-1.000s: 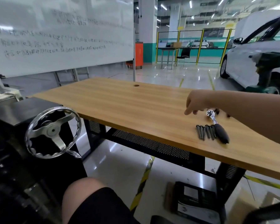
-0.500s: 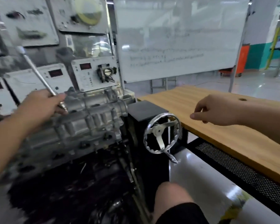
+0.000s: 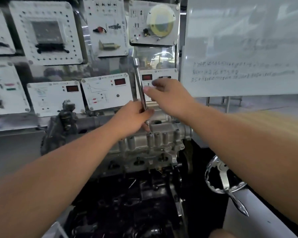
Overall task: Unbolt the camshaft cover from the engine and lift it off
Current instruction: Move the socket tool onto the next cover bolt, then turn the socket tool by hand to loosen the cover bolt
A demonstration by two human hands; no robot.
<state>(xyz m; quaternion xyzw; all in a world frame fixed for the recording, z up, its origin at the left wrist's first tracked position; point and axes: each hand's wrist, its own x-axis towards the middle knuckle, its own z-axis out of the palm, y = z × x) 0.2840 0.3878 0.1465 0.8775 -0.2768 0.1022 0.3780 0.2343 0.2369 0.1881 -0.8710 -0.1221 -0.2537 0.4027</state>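
The cover [image 3: 155, 140] sits on top of the engine [image 3: 141, 162], a little right of the middle of my view, a pale cast-metal piece with a row of upright bolt posts along its near edge. It is seated flat on the engine, not lifted. A long metal tool [image 3: 141, 93] stands nearly upright above it, leaning slightly toward eleven o'clock, its lower tip just over one of the posts at the cover's near edge; whether the tip is touching the bolt there I cannot tell.

My left hand [image 3: 132, 117] is wrapped around the lower part of the tool, fingers curled on the shaft right above the cover. My right hand [image 3: 169, 98] is at one o'clock from my left, beside the tool's middle, thumb and fingers loosely extended toward the shaft; I cannot tell whether they touch it.

Behind the engine, at twelve o'clock, stands a wall of instrument panels [image 3: 107, 91] with red displays. At two o'clock a whiteboard [image 3: 248, 48] carries handwriting. At four o'clock a chrome handwheel [image 3: 222, 177] sticks out beside the engine, with a wooden tabletop [image 3: 273, 115] at three o'clock behind my right forearm.
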